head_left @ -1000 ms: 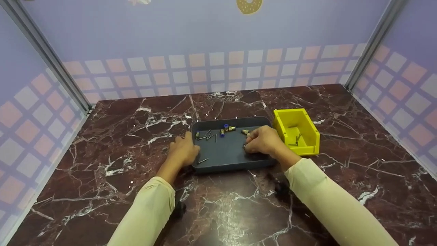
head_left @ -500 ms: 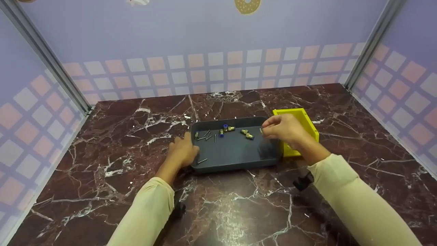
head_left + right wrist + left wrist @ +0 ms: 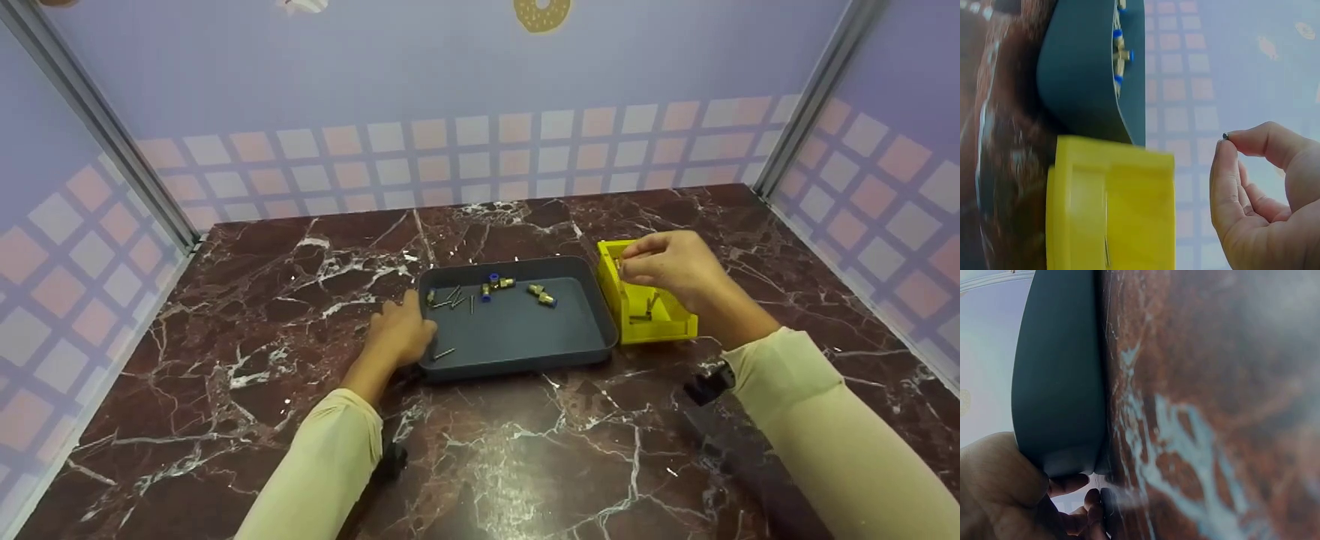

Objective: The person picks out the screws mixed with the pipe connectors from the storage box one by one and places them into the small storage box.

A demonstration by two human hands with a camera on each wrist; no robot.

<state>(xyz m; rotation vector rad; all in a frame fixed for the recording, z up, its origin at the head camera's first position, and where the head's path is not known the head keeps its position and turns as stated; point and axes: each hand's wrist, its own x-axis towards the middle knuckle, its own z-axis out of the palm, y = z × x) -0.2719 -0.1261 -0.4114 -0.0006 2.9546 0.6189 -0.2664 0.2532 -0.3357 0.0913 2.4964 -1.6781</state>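
Note:
My left hand (image 3: 400, 330) grips the left side of a dark grey tray (image 3: 525, 365); in the left wrist view its fingers curl at the tray's corner (image 3: 1061, 382). Above the yellow bin (image 3: 660, 331), my right hand (image 3: 675, 270) pinches a small metal screw between thumb and index finger. Only the end of that screw (image 3: 1225, 136) shows in the right wrist view. Several thin metal screws (image 3: 452, 298) lie at the tray's left, and a single screw (image 3: 444, 353) lies near its front. Brass fittings with blue ends (image 3: 498, 283) sit towards the back, with more fittings (image 3: 543, 295) right of them.
The bin stands against the tray's right side, with a few screws (image 3: 649, 307) inside. Both rest on a dark red marbled tabletop (image 3: 300, 465). Patterned panels (image 3: 480, 90) enclose the back and sides.
My right hand has lifted from inside the tray and moved right with the screw, over the bin. The left hand has stayed on the tray's edge.

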